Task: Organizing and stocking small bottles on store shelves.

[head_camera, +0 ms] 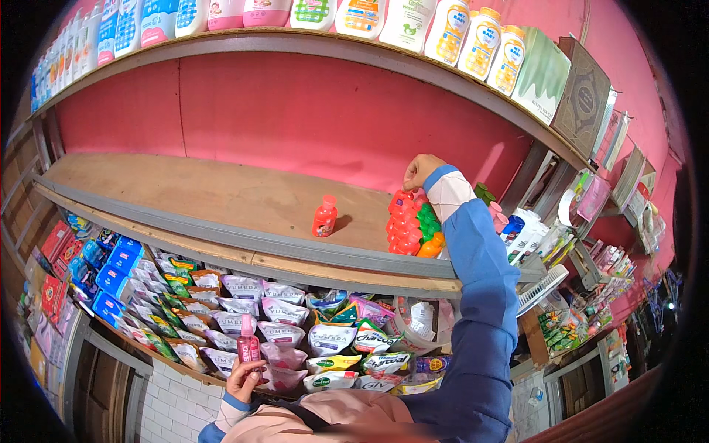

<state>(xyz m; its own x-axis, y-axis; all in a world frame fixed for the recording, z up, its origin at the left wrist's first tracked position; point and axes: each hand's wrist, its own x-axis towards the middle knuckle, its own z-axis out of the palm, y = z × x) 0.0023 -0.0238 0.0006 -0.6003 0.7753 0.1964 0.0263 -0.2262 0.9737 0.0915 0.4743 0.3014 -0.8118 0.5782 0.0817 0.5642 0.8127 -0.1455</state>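
Note:
My left hand [243, 379] holds a pink spray bottle [247, 340] upright, low in front of the packets. My right hand [422, 170] reaches to the far end of a row of red bottles [406, 224] at the right of the wooden shelf [249, 188]; its fingers bend down at the rearmost bottle, and whether they grip it cannot be told. Green bottles [428, 221] and an orange bottle [432, 245] stand beside the red row, partly behind my sleeve. One red bottle [324, 216] stands alone near the middle of the shelf.
Above runs an upper shelf [249, 41] with baby toiletries and powder bottles [481, 43]. The grey metal shelf edge [249, 223] crosses in front. Below lie rows of pouches [283, 310], blue packs [113, 279] and a clear plastic tub [424, 324]. White bottles [523, 232] stand to the right.

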